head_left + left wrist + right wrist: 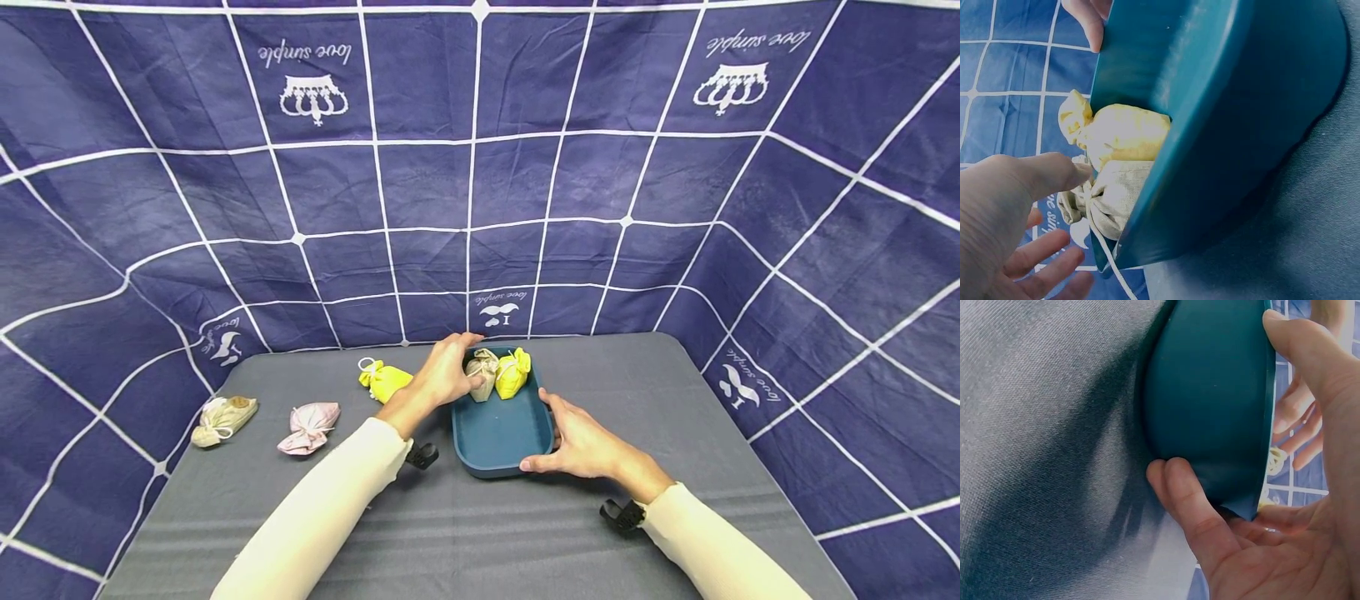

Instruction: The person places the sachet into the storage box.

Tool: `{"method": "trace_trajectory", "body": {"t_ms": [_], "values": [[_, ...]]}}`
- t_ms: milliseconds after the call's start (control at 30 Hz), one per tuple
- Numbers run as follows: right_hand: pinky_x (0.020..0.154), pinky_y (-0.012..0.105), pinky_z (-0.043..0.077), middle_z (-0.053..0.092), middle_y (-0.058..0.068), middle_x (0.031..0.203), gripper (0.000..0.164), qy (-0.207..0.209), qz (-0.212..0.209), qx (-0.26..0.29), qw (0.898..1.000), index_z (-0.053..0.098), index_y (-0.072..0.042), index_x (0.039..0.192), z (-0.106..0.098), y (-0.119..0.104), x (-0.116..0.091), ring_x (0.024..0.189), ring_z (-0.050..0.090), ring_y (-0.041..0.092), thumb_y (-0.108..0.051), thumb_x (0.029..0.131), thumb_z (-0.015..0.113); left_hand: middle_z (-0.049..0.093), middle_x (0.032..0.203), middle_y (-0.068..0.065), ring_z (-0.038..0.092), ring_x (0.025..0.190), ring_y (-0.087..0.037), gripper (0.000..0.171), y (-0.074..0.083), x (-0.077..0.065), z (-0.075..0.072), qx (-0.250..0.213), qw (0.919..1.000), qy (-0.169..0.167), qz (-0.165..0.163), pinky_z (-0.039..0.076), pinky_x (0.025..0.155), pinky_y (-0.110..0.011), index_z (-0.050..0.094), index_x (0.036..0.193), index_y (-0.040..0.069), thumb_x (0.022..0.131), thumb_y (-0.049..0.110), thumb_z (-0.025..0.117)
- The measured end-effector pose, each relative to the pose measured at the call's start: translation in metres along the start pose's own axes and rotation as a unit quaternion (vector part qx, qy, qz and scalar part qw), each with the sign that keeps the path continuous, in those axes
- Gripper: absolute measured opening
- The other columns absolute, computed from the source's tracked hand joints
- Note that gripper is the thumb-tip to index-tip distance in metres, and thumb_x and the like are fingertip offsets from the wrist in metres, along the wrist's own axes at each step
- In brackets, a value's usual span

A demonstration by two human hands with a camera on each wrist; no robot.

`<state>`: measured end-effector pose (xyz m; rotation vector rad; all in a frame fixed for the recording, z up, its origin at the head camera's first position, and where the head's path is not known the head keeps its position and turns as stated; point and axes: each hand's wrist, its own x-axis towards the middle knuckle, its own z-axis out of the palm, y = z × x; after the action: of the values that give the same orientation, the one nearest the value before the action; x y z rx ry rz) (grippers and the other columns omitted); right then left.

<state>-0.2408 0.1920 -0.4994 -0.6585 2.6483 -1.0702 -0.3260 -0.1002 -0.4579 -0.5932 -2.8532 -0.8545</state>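
Note:
A dark teal tray [497,429] stands on the table, with a beige drawstring pouch [481,377] and a yellow drawstring pouch [513,373] side by side at its far end. Over the beige pouch is my left hand [447,372]. In the left wrist view its thumb [1054,174] lies at the pouch's tied neck, and the other fingers are spread apart from it; whether the thumb touches cannot be told. My right hand [583,440] holds the tray's right side, thumb on the rim and fingers against the outer wall [1210,406].
Left of the tray lie another yellow pouch [387,381], partly behind my left hand, a pink pouch [309,427] and a beige patterned pouch [224,421]. A blue cloth with white lines [420,192] hangs behind and beside the grey table [615,375].

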Motion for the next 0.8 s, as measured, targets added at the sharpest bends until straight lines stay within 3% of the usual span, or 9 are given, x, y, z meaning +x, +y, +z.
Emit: {"method": "trace_trajectory", "body": {"t_ms": [400, 800], "values": [[0.114, 0.049, 0.063, 0.056, 0.033, 0.166, 0.14, 0.01, 0.005, -0.059, 0.998, 0.029, 0.01, 0.178, 0.0, -0.005, -0.001, 0.107, 0.079, 0.013, -0.058, 0.081, 0.104, 0.079, 0.138, -0.021, 0.077, 0.124, -0.039, 0.057, -0.017, -0.023, -0.012, 0.008, 0.9981, 0.056, 0.026, 0.064, 0.109, -0.055, 0.075, 0.148, 0.005, 0.095, 0.016, 0.093], [0.108, 0.042, 0.066, 0.049, 0.036, 0.172, 0.14, 0.005, 0.014, -0.04, 0.999, 0.027, 0.008, 0.18, 0.0, -0.006, -0.003, 0.109, 0.082, 0.016, -0.057, 0.082, 0.104, 0.079, 0.142, -0.016, 0.077, 0.131, -0.041, 0.059, -0.06, -0.047, -0.039, 0.003, 0.9977, 0.066, 0.011, 0.062, 0.113, -0.06, 0.076, 0.149, 0.01, 0.094, 0.021, 0.095]]}}
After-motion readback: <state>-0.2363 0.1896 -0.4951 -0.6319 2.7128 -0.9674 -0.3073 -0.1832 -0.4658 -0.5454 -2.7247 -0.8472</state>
